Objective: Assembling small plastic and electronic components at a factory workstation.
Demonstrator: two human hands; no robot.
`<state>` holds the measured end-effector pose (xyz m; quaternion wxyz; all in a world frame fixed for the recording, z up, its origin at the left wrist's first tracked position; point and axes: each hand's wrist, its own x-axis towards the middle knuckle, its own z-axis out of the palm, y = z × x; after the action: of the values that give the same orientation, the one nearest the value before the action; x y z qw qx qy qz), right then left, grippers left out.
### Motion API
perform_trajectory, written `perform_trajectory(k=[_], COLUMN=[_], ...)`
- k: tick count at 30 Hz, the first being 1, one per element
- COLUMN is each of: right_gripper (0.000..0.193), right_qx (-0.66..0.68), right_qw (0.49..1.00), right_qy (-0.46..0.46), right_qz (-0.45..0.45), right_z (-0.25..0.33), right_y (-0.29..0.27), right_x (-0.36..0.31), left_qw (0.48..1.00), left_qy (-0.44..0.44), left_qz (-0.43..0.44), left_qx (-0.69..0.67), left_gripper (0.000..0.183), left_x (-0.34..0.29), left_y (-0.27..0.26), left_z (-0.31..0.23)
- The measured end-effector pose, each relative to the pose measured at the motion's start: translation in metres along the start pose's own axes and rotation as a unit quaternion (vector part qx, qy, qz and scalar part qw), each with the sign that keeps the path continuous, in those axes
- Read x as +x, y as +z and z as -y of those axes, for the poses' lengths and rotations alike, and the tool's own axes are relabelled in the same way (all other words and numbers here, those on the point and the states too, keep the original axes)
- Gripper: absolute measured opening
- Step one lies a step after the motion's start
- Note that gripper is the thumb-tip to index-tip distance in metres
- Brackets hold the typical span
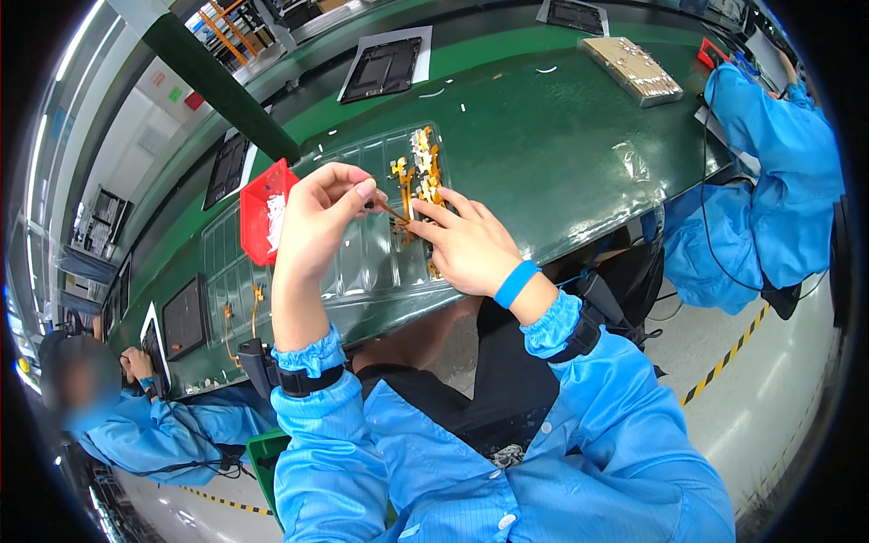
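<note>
A thin orange-brown flex cable (391, 212) spans the short gap between my two hands. My left hand (317, 217) is raised over the clear plastic tray (358, 262), thumb and forefinger pinched on one end of it. At the other end, the fingertips of my right hand (475, 242) close around the strip, low over the tray's right side. More orange flex cables (424, 158) with white and dark parts lie in a column along that side, partly covered by my right fingers.
A red bin (256, 217) with small white pieces stands beside my left wrist. At the far right of the green table (525, 118) sits a cardboard-coloured stack of parts (631, 71). Dark flat panels (387, 68) lie along the back. Co-workers in blue sit on both sides.
</note>
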<state>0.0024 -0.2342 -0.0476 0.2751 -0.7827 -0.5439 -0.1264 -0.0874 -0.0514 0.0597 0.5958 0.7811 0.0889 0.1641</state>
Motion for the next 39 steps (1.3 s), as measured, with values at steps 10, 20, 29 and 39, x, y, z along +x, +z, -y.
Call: perform_trajectory(k=[10,20,29,39], right_gripper=[0.042,0.021,0.011,0.008], right_qx=[0.004,0.177,0.164,0.250], right_qw=[1.000,0.978,0.978,0.968], right_qy=[-0.003,0.080,0.095,0.031], right_qz=[0.025,0.077,0.083,0.021], right_z=[-0.001,-0.007,0.000,-0.008], right_y=[-0.002,-0.006,0.000,-0.005], right_x=[-0.002,0.017,0.032,0.023], left_qw=[0.977,0.988,0.975,0.965], left_qy=[0.174,0.087,0.037,0.001], left_qz=[-0.125,-0.128,-0.187,-0.253], left_qx=[0.001,-0.015,-0.115,-0.071], left_gripper=[0.012,0.017,0.016,0.019], left_x=[-0.017,-0.010,0.003,0.012], left_y=[0.011,0.022,0.016,0.003], left_z=[0.028,0.038,0.043,0.067])
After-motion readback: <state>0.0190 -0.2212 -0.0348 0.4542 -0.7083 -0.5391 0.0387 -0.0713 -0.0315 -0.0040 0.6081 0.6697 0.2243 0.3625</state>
